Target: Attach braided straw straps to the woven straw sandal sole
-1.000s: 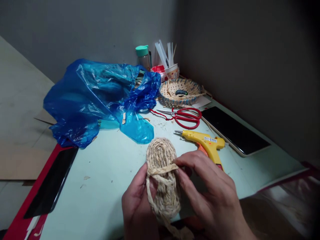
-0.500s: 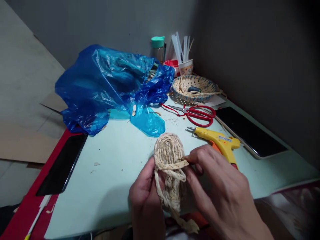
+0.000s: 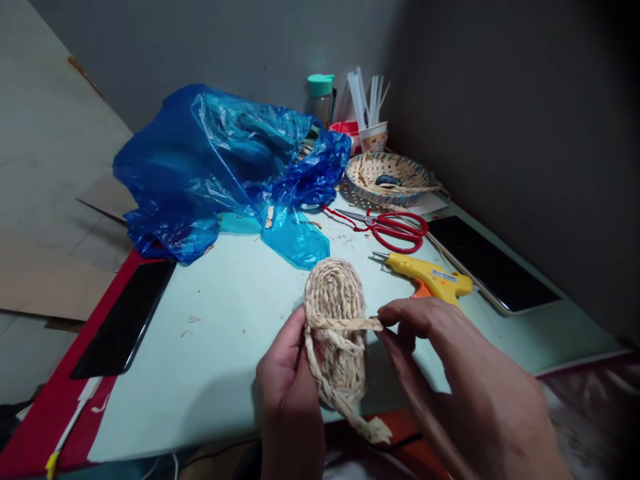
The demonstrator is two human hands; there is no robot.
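Head view: left hand [image 3: 289,370] half-closed on woven oval [image 3: 336,291], right hand [image 3: 457,367] pinched on strip [image 3: 347,325].

The oval piece of coiled, twisted plant-fibre cord [image 3: 334,288] is pale beige, ribbed in concentric rings; the desk [image 3: 220,313] is pale mint, with red along its left edge; the crumpled plastic bag [image 3: 210,160] is translucent blue; the pistol-shaped plastic glue gun [image 3: 431,277] is yellow, its trigger [image 3: 423,289] orange; the loop-handled metal scissors [image 3: 374,221] are red and silver; the round woven basket [image 3: 413,175] is straw-coloured, its rim marked blue.
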